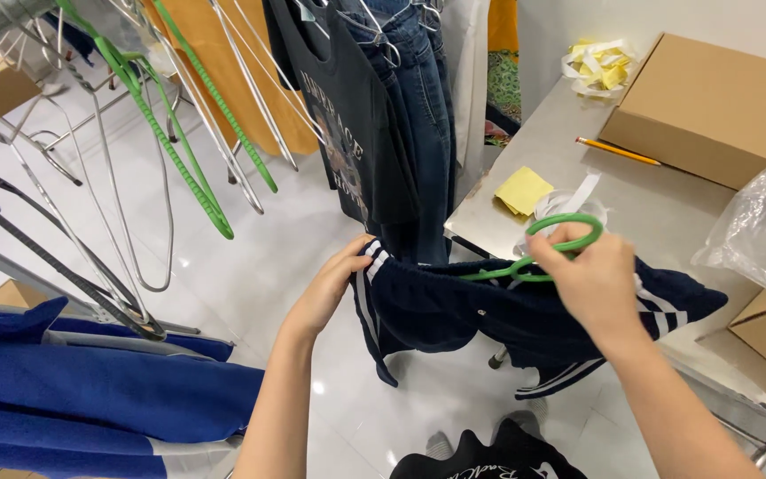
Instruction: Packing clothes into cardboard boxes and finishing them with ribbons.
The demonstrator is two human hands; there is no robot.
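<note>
Shorts, navy with white side stripes, are hanging between my two hands just off the near edge of the steel table, and I'm working a green hanger into the waistband. My right hand is closing around the neck of the hanger, fingers curled and pinching it just under the hook loop. My left hand is pinching the left end of the waistband, thumb and fingers pressed together on the striped edge. To do this bit well, I reckon it's about keeping the waistband stretched taut with the left while the right is feeding the hanger arm along it, so the fabric isn't bunching or sliding off one end.

Fabric's looking like soft, floppy sportswear knit, sagging in the middle. The hanger is thin, smooth and glossy, plastic-coated I'd guess.

Far left, empty wire hangers and a couple of ribbed green ones are dangling off a rail. Dead ahead, a dark printed tee and jeans are hanging. On the table, a yellow paper pad, a pencil, a cardboard box and a crinkly clear bag are sitting around. Blue garments are lying near left.
</note>
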